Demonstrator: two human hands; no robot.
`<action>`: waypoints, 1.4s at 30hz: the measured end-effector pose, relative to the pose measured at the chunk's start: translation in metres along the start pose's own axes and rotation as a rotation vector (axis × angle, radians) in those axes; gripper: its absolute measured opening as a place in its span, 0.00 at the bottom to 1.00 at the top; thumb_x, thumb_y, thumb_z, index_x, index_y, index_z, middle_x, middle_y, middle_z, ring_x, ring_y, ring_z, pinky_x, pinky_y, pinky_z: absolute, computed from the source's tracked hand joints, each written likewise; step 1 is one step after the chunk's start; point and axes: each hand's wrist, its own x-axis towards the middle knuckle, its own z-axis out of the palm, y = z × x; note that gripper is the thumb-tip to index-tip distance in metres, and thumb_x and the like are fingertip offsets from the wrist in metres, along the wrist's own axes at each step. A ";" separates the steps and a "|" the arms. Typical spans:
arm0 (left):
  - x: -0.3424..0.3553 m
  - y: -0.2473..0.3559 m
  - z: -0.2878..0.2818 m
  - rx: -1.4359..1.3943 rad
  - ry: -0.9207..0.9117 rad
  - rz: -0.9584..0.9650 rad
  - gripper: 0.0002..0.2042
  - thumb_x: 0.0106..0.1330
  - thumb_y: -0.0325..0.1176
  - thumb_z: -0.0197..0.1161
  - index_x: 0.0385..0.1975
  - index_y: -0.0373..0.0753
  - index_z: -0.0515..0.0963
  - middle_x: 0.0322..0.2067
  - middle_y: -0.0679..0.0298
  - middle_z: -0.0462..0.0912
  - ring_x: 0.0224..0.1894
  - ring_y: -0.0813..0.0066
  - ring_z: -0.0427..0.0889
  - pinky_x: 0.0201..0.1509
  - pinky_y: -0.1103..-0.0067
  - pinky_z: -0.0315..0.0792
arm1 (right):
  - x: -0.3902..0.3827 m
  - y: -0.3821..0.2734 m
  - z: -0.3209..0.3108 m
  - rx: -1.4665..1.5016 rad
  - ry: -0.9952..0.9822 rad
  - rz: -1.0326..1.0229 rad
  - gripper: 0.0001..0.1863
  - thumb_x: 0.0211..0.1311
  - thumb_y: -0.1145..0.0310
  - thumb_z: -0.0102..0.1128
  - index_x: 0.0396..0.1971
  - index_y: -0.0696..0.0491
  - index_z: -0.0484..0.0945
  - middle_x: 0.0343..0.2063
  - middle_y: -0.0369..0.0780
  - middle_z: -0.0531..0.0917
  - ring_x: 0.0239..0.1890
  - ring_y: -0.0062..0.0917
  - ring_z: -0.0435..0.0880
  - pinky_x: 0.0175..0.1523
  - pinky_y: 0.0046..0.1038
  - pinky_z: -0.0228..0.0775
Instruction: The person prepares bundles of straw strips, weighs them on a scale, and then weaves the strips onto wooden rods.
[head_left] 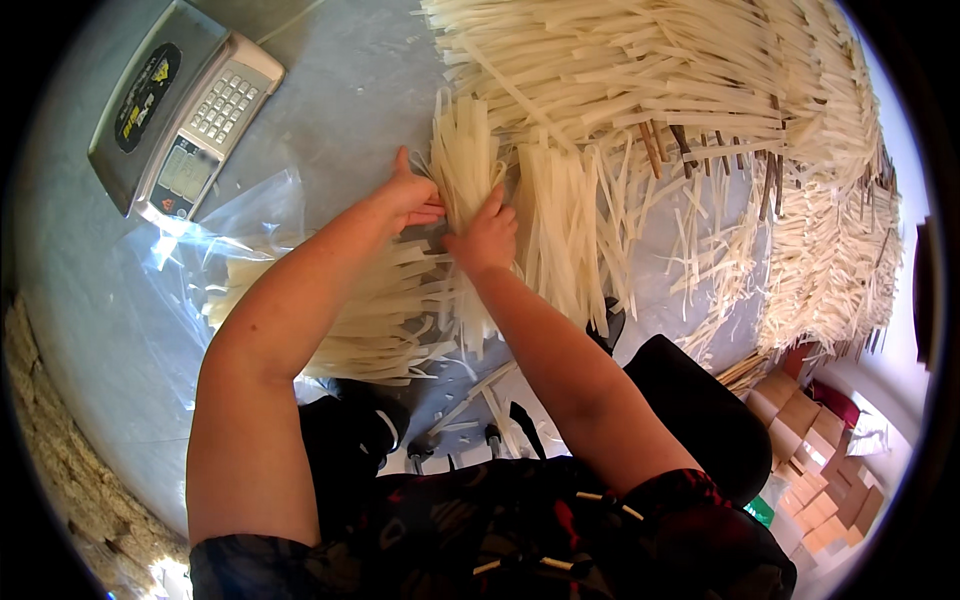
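A bundle of pale, flat dried noodles (pixel 462 150) lies lengthwise in front of me, between my two hands. On its left side my left hand (pixel 408 198) is open, thumb raised and fingers stretched out with their tips at the bundle's edge. My right hand (pixel 487 236) is closed around the lower right part of the bundle, thumb on one side and index finger along the other. Next to it on the right is another loose row of noodles (pixel 560 220). Under my left forearm lies a further pile of noodles (pixel 385 315), partly hidden by the arm, with clear plastic film (pixel 215 240) at its left.
A digital scale (pixel 190 115) with a keypad stands at the far left of the grey surface (pixel 350 80). Large stacks of noodles (pixel 620 70) with brown sticks (pixel 685 150) fill the far right. A black seat (pixel 700 410) is at my right, cardboard boxes (pixel 825 470) beyond it.
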 end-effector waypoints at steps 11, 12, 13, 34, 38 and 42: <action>-0.142 -0.013 -0.130 0.680 0.096 0.542 0.17 0.65 0.30 0.51 0.53 0.44 0.72 0.43 0.59 0.81 0.48 0.71 0.78 0.52 0.76 0.70 | 0.009 0.013 -0.020 -0.078 -0.048 -0.020 0.61 0.38 0.56 0.74 0.68 0.53 0.39 0.49 0.48 0.68 0.53 0.40 0.70 0.52 0.38 0.70; -0.148 -0.032 -0.145 0.629 0.129 0.565 0.16 0.65 0.29 0.51 0.53 0.44 0.73 0.43 0.59 0.81 0.48 0.71 0.78 0.52 0.76 0.70 | 0.010 0.019 -0.023 -0.045 -0.040 -0.042 0.59 0.39 0.57 0.73 0.67 0.53 0.41 0.49 0.48 0.70 0.52 0.41 0.72 0.52 0.38 0.70; -0.155 -0.053 -0.157 0.575 0.172 0.583 0.16 0.65 0.28 0.51 0.52 0.45 0.73 0.44 0.59 0.80 0.49 0.70 0.78 0.52 0.76 0.70 | 0.010 0.023 -0.025 -0.012 -0.038 -0.074 0.58 0.40 0.57 0.72 0.67 0.53 0.42 0.49 0.48 0.71 0.51 0.41 0.73 0.51 0.39 0.71; -0.160 -0.165 -0.185 -0.377 0.626 0.429 0.10 0.65 0.33 0.55 0.41 0.43 0.80 0.23 0.73 0.70 0.26 0.85 0.69 0.30 0.84 0.68 | -0.106 -0.030 -0.063 -0.237 -0.367 -0.887 0.48 0.38 0.69 0.64 0.65 0.50 0.51 0.40 0.49 0.77 0.41 0.45 0.78 0.45 0.41 0.73; -0.202 -0.143 -0.181 -0.184 0.512 0.656 0.12 0.64 0.30 0.55 0.46 0.42 0.79 0.25 0.73 0.73 0.26 0.87 0.69 0.31 0.85 0.68 | -0.111 -0.054 -0.040 -0.375 -0.413 -0.969 0.45 0.41 0.71 0.61 0.65 0.53 0.51 0.37 0.48 0.76 0.41 0.42 0.78 0.43 0.38 0.73; -0.230 -0.132 -0.159 0.378 0.284 0.737 0.16 0.63 0.26 0.57 0.52 0.40 0.76 0.27 0.70 0.74 0.25 0.87 0.70 0.30 0.84 0.68 | -0.137 -0.112 -0.003 -0.548 -0.395 -1.133 0.44 0.46 0.68 0.59 0.66 0.55 0.50 0.37 0.47 0.76 0.41 0.39 0.78 0.42 0.35 0.72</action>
